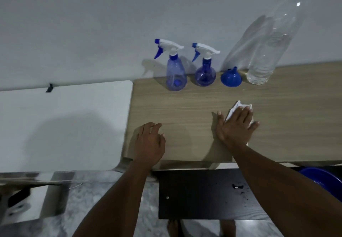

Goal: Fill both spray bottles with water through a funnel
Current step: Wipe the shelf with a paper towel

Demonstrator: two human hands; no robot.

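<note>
**Flat hand on a tissue, bottles lined up at the wall**

The right hand point(235, 127) lies palm down on the wooden table point(185, 107), its fingers straight and spread. It presses a crumpled white tissue point(238, 106) to the surface, and only the tissue's far edge shows past the fingertips. The left hand point(149, 142) rests near the table's front left corner with relaxed fingers, holding nothing.

Four things stand in a row at the back of the table, against the wall point(92, 23). From left to right they are the tall sprayer point(175, 75), the round sprayer point(205, 73), the funnel point(231, 78) and the water bottle point(266, 57). Both sprayers are upright, made of blue-tinted clear plastic, with their white-and-blue trigger heads screwed on. How full they are cannot be told. The blue funnel sits mouth down with its spout up, just beside the round sprayer and close to the big clear bottle, which has water in it. Both hands are well apart from this row.

A white table point(64, 125) adjoins the wooden one on the left, with a small black clip point(49, 88) at its far edge. Below the front edge is a dark board point(194, 196) with a few droplets point(237, 186) on it. Part of a blue basin point(322, 179) shows at the lower right.
</note>
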